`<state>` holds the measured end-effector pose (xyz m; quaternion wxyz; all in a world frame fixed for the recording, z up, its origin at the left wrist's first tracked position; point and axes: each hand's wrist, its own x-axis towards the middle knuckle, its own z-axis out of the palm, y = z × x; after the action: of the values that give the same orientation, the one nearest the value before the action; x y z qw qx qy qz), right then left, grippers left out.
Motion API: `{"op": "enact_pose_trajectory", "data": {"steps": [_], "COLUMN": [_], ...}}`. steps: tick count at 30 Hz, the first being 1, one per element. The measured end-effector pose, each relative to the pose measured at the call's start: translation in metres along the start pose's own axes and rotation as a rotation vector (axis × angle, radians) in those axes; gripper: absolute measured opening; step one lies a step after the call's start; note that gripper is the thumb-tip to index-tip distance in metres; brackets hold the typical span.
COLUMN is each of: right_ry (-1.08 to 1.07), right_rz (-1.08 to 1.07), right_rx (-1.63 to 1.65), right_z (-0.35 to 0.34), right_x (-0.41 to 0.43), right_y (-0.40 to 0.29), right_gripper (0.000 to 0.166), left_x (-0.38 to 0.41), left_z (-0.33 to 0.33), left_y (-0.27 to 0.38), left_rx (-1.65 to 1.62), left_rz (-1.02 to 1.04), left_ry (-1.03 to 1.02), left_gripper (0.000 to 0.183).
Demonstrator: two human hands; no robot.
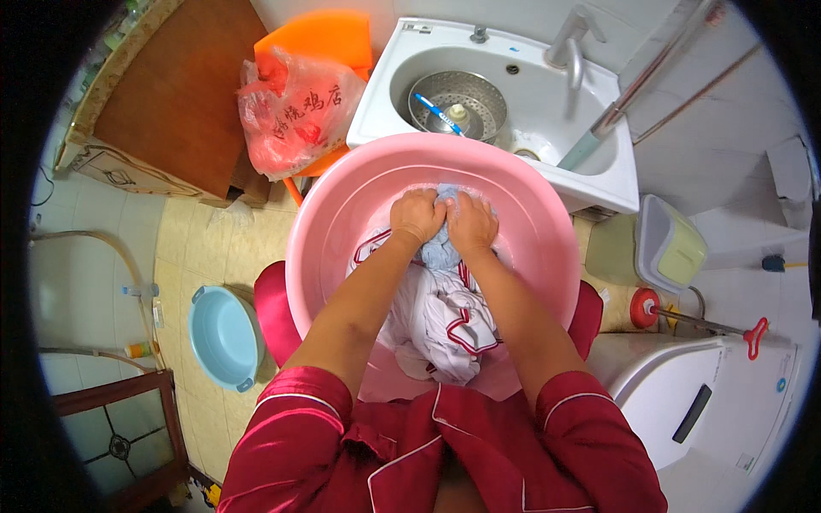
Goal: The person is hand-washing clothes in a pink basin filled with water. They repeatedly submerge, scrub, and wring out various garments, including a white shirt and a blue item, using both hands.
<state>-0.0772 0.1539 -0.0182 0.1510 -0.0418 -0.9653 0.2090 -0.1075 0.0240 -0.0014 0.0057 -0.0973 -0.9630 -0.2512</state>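
Note:
A large pink plastic basin (535, 256) stands between the knees. Inside it, my left hand (415, 215) and my right hand (473, 221) sit side by side, both on a wet light-blue cloth (440, 251) near the basin's far wall. The thumbs almost meet over the cloth, and the fingers curl down around it, their tips partly hidden. White garments with dark red trim (442, 320) lie bunched below my wrists, in the near half of the basin. Whitish suds or water show around the hands.
Beyond the basin is a white sink (378, 122) holding a perforated metal steamer pan (490, 96) and a blue-and-white toothbrush (438, 114). A plastic bag (301, 115) hangs on an orange chair (333, 38). A blue basin (224, 340) stands left; a lidded bin (670, 247) and plunger (644, 308) stand right.

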Motion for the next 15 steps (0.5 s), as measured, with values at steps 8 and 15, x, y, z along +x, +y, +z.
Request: {"op": "enact_pose_trajectory", "data": {"steps": [8,15], "right_ry": [-0.241,-0.140], "right_rz": [-0.307,0.183], "right_rx": [0.344,0.405], "right_z": [-0.084,-0.044], "right_x": [-0.050,-0.097], "right_y": [-0.016,-0.011], "right_gripper": [0.035,0.050], "left_x": [-0.062,-0.131], "left_z": [-0.043,-0.029], "left_y": [0.000,0.019], "left_rx": [-0.589,-0.045], "left_rz": [-0.358,-0.037], "left_ry": [-0.087,0.182], "left_gripper": [0.050,0.045]}}
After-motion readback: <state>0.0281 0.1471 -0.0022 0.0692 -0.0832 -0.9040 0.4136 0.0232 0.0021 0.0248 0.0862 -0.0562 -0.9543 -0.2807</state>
